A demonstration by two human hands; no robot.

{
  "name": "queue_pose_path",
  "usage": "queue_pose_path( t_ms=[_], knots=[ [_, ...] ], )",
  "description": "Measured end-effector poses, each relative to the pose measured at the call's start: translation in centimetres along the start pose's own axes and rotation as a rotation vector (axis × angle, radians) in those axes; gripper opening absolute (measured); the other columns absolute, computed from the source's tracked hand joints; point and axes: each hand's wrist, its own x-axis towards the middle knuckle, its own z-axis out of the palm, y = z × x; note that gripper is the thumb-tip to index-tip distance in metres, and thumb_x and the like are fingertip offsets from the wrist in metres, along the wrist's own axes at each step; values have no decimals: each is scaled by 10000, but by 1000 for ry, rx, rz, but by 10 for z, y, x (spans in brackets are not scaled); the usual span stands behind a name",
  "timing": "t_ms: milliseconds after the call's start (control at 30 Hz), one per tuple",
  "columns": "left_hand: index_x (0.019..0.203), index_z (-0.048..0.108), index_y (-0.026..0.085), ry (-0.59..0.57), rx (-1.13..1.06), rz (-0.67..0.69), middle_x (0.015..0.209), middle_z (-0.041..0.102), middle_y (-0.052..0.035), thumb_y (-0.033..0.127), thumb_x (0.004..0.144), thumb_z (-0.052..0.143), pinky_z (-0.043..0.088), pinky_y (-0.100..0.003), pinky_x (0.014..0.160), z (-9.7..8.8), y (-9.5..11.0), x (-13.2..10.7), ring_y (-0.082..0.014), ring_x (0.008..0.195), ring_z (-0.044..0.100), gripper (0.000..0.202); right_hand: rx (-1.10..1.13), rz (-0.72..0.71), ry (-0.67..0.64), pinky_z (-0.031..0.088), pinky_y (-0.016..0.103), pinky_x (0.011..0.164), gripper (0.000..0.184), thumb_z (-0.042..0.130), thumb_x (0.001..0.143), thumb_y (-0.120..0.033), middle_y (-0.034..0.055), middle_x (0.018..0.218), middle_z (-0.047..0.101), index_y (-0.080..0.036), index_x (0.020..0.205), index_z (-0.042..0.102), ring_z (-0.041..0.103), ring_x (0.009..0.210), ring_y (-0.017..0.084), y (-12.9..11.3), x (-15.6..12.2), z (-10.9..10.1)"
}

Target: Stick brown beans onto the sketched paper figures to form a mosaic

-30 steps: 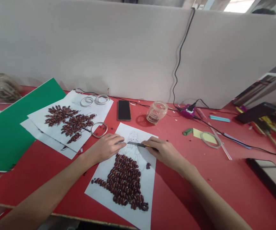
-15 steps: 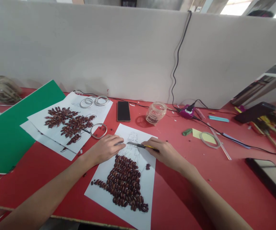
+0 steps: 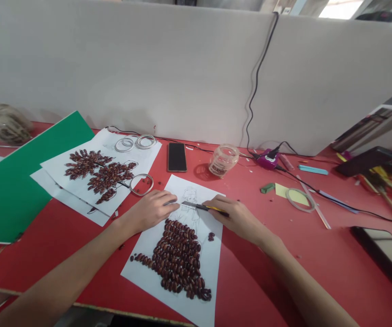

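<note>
My right hand [image 3: 231, 213] is closed around a craft knife [image 3: 212, 209] with a black and yellow handle. Its blade points left over the pencil drawing on a white sheet [image 3: 141, 270]. My left hand [image 3: 155, 210] rests at the sheet's left edge, fingers drawn together around a small dark thing that I cannot make out. Red-brown beans [image 3: 177, 256] cover much of the drawing below both hands, packed in rows. A few loose beans [image 3: 211, 236] lie on the paper to the right.
Left are more sheets with a bean picture [image 3: 110, 177], a magnifier-like ring [image 3: 141, 176] and a green board [image 3: 28, 181]. Behind the sheet lie a phone [image 3: 177, 157] and a glass jar [image 3: 223, 160]. At right are a purple plug adapter [image 3: 268, 159], tape ring [image 3: 300, 200] and dark tablet-like device [image 3: 384, 254].
The whole view has shifted slightly. Both hands and the craft knife keep almost the same place over the sheet, and no bean has visibly moved.
</note>
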Motion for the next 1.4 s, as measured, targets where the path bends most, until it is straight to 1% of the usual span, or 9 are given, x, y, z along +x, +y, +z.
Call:
queue_pose_path(
  t_ms=[267, 500, 700, 933, 1167, 1400],
  knots=[
    [1212, 671, 174, -1, -6, -1, 1208, 681, -105, 144, 1038, 537, 522, -402, 924, 1, 0, 0, -262, 1151, 622, 221, -28, 4, -12, 587, 337, 818, 290, 466, 1063, -288, 64, 1210, 723, -289, 1265, 674, 734, 988, 224, 0, 0, 0],
    [1206, 676, 177, 4, -7, -4, 1207, 684, -106, 156, 1046, 531, 525, -397, 917, 1, 0, 0, -258, 1150, 625, 216, -56, 2, -7, 586, 315, 745, 289, 478, 1045, -261, 69, 1176, 732, -286, 1245, 686, 742, 937, 215, -3, 0, -1],
    [1205, 672, 183, -8, -4, -10, 1212, 684, -103, 159, 1050, 527, 520, -394, 936, 0, 1, 0, -256, 1155, 625, 214, -54, 14, -23, 577, 312, 746, 285, 466, 1057, -276, 66, 1189, 723, -287, 1253, 673, 735, 954, 218, -4, 1, 0],
    [1196, 668, 176, 7, -2, 5, 1201, 688, -99, 151, 1041, 537, 524, -387, 900, 0, 0, 0, -259, 1136, 627, 205, -7, 12, -16, 592, 360, 842, 288, 466, 1062, -283, 64, 1221, 720, -287, 1260, 674, 730, 991, 224, -1, 0, -3],
    [1211, 671, 177, -4, -12, -6, 1210, 679, -104, 143, 1038, 536, 519, -397, 918, 1, 0, -1, -263, 1160, 618, 223, -5, -8, -5, 600, 349, 823, 295, 461, 1062, -292, 70, 1198, 729, -286, 1254, 685, 735, 979, 221, -1, 0, -2],
    [1214, 675, 186, -7, -11, -18, 1210, 678, -108, 148, 1041, 535, 515, -387, 933, 1, 1, -1, -254, 1166, 617, 225, -52, -3, -15, 583, 318, 759, 297, 469, 1058, -280, 67, 1199, 726, -295, 1267, 680, 737, 961, 213, -1, 1, 1]
  ],
)
